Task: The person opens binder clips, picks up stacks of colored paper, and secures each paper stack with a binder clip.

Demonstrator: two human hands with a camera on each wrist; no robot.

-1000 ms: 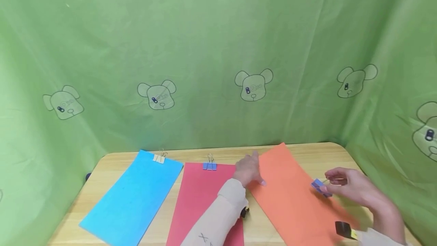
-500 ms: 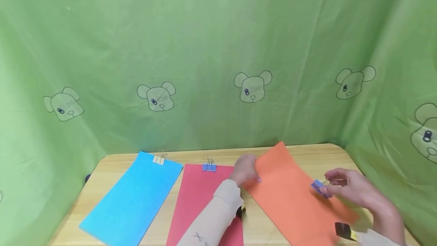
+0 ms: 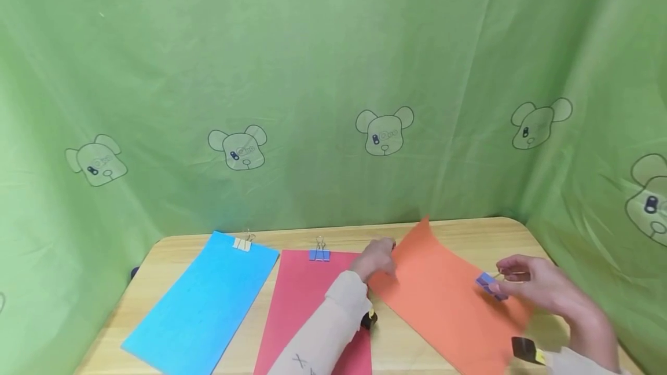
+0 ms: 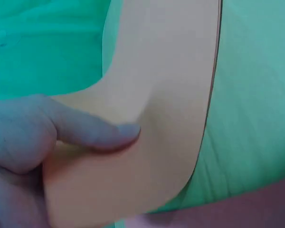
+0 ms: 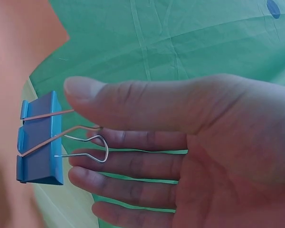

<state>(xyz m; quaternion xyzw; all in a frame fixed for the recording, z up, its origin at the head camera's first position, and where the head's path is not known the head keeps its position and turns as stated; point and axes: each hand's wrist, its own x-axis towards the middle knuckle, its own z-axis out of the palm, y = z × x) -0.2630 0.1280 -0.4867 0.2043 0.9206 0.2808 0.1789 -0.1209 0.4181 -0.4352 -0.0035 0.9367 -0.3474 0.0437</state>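
My left hand [image 3: 376, 258] grips the near-left corner of an orange sheet of paper [image 3: 443, 300] at the table's right side. In the left wrist view the thumb presses on top of the paper [image 4: 166, 109], which bends upward; the fingers beneath are mostly hidden. Between thumb and fingers of my right hand [image 3: 544, 288] is a blue binder clip [image 3: 488, 286], held by its wire handles just above the paper's right edge. The right wrist view shows the clip's blue body [image 5: 40, 140] pointing away from the fingertips, beside the orange paper.
A red sheet [image 3: 299, 294] carries a blue binder clip [image 3: 319, 254] on its top edge. Further left, a blue sheet [image 3: 208, 300] has a white binder clip [image 3: 242, 243]. Green curtain [image 3: 312, 190] hangs behind the wooden table [image 3: 484, 236].
The left hand has shifted slightly left and taken hold of the orange paper's edge, which now curls up more and has drawn leftward. The right hand and its clip have hardly moved.
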